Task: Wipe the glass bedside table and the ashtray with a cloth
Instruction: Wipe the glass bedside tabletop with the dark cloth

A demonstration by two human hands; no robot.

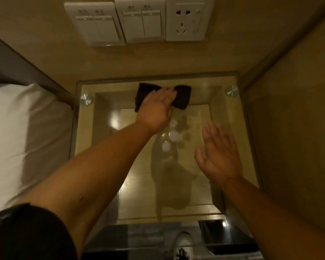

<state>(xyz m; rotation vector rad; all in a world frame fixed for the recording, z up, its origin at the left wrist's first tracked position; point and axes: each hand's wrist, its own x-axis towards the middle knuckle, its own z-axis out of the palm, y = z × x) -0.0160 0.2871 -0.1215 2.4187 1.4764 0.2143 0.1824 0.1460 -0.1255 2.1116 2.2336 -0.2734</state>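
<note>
Glass desk (233, 113) set between bed (17, 128) and wall panel; switches (120, 23) above its far edge. Left hand (158, 107) flat, fingers spread, pressing black cloth (182, 98) at desk's far edge. Right hand (219, 154) open, empty, over desk's right side.

The dark cloth (180, 97) lies flat near the back edge of the shiny glass table (221, 113), partly hidden under a hand.

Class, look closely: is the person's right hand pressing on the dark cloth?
No. The left hand presses the dark cloth; the right hand is open, apart from it.
</note>
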